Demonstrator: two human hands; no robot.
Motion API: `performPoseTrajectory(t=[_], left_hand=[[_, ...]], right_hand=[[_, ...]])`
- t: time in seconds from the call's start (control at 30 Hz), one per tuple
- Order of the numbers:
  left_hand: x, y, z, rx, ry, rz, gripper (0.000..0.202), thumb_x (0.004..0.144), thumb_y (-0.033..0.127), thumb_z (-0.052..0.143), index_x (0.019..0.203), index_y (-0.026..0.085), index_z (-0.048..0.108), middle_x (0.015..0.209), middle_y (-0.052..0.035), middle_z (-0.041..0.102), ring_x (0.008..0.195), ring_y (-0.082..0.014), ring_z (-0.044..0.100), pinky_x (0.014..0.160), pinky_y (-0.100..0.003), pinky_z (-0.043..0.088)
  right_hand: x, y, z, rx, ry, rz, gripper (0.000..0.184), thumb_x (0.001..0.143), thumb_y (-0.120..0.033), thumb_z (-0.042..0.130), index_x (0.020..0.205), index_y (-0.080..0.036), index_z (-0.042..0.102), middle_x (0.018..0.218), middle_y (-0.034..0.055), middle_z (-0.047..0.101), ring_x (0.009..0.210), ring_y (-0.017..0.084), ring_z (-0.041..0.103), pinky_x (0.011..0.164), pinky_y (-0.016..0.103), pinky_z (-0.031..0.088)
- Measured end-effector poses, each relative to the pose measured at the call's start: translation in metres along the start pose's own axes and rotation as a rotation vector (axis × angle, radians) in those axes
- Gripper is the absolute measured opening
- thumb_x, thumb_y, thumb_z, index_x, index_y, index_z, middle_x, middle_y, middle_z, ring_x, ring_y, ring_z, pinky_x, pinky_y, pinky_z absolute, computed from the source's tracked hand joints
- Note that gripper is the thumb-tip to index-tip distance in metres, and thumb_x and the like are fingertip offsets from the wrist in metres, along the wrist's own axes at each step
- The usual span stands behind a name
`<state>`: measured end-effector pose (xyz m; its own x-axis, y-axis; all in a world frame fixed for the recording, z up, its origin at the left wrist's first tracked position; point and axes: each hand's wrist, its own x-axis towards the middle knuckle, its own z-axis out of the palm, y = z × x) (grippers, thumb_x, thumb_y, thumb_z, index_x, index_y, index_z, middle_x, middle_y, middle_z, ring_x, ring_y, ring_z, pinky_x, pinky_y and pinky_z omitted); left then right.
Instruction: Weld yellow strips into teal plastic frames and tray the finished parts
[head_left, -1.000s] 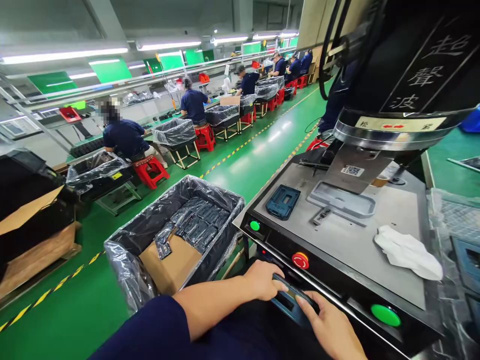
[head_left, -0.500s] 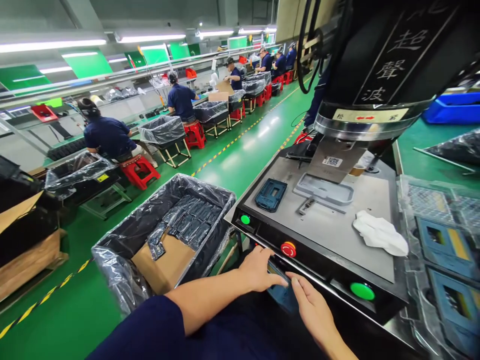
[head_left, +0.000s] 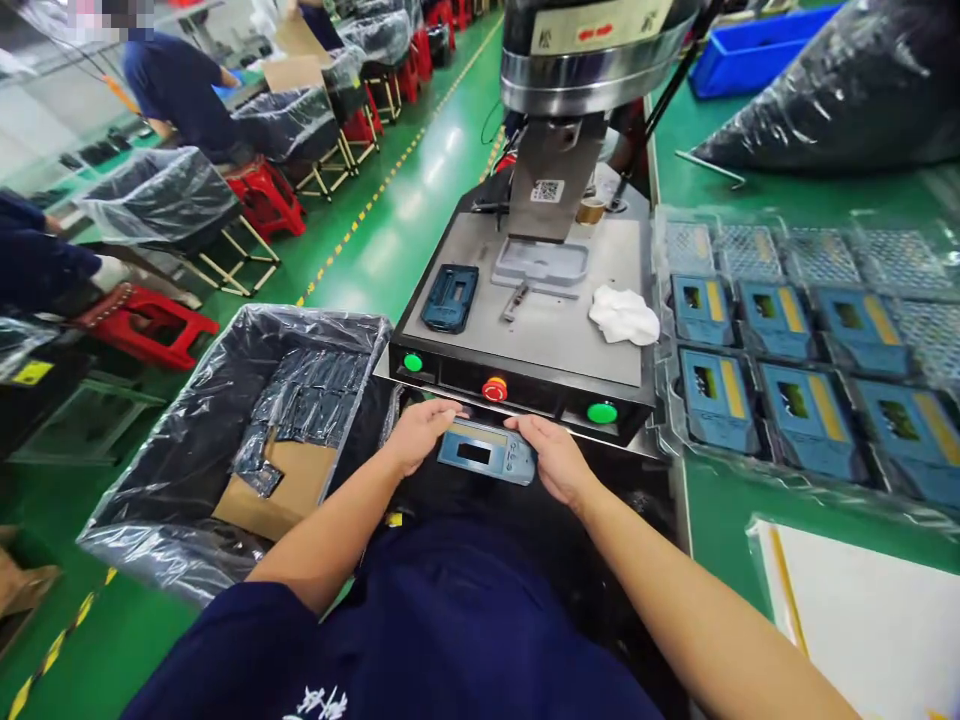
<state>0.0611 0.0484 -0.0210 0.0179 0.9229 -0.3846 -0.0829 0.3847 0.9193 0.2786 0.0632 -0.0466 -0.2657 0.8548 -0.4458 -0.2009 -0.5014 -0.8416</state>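
Both my hands hold a blue plastic device housing (head_left: 486, 452) with a small window, just below the front edge of the press machine (head_left: 525, 345). My left hand (head_left: 420, 432) grips its left end, my right hand (head_left: 553, 460) its right end, fingers curled over the edges. On the machine's plate lie a dark blue housing (head_left: 450, 298), a grey fixture nest (head_left: 540, 264) under the press head (head_left: 559, 178), and a white cloth (head_left: 624, 315).
Two green buttons (head_left: 602, 412) and a red stop button (head_left: 493, 388) sit on the machine front. A clear tray of blue housings (head_left: 795, 390) lies to the right. A plastic-lined bin (head_left: 225, 420) with bagged parts stands at left. Other workers sit at far left.
My view has swung right and down. Both hands have lifted the blue housing from my lap toward the machine's front edge, now face up.
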Motion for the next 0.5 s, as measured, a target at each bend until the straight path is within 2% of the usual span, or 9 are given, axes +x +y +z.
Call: performPoseTrajectory(t=[0.23, 0.33, 0.4, 0.5], left_hand=[[-0.005, 0.007, 0.002, -0.026, 0.022, 0.008, 0.047, 0.066, 0.049, 0.079, 0.095, 0.014, 0.069, 0.096, -0.0092, 0.075, 0.074, -0.0152, 0.063, 0.072, -0.029, 0.05], [-0.004, 0.007, 0.002, -0.04, 0.026, 0.003, 0.05, 0.065, 0.05, 0.079, 0.096, 0.013, 0.068, 0.096, -0.0096, 0.075, 0.076, -0.0161, 0.064, 0.073, -0.03, 0.051], [-0.004, 0.007, 0.002, -0.056, 0.03, -0.012, 0.051, 0.064, 0.049, 0.08, 0.097, 0.012, 0.068, 0.095, -0.01, 0.074, 0.079, -0.0173, 0.065, 0.075, -0.031, 0.051], [-0.006, 0.009, 0.0, -0.087, 0.057, -0.033, 0.052, 0.062, 0.047, 0.081, 0.098, 0.011, 0.068, 0.095, -0.0103, 0.074, 0.082, -0.019, 0.067, 0.077, -0.032, 0.052]], right_hand=[[-0.001, 0.0, -0.001, 0.004, -0.044, -0.058, 0.048, 0.065, -0.061, 0.076, 0.085, -0.019, 0.07, 0.077, 0.0006, 0.067, 0.068, 0.015, 0.057, 0.066, 0.028, 0.046], [0.002, 0.005, -0.004, -0.072, -0.062, -0.113, 0.046, 0.072, -0.062, 0.07, 0.089, -0.019, 0.07, 0.082, 0.0018, 0.068, 0.072, 0.016, 0.059, 0.069, 0.03, 0.048], [0.002, 0.005, -0.007, -0.229, -0.055, -0.198, 0.044, 0.079, -0.061, 0.063, 0.093, -0.019, 0.069, 0.088, 0.004, 0.068, 0.078, 0.018, 0.061, 0.076, 0.035, 0.05], [-0.007, -0.005, -0.011, -0.613, -0.066, -0.473, 0.043, 0.083, -0.052, 0.062, 0.109, -0.019, 0.066, 0.108, 0.0099, 0.066, 0.1, 0.024, 0.061, 0.093, 0.043, 0.048]])
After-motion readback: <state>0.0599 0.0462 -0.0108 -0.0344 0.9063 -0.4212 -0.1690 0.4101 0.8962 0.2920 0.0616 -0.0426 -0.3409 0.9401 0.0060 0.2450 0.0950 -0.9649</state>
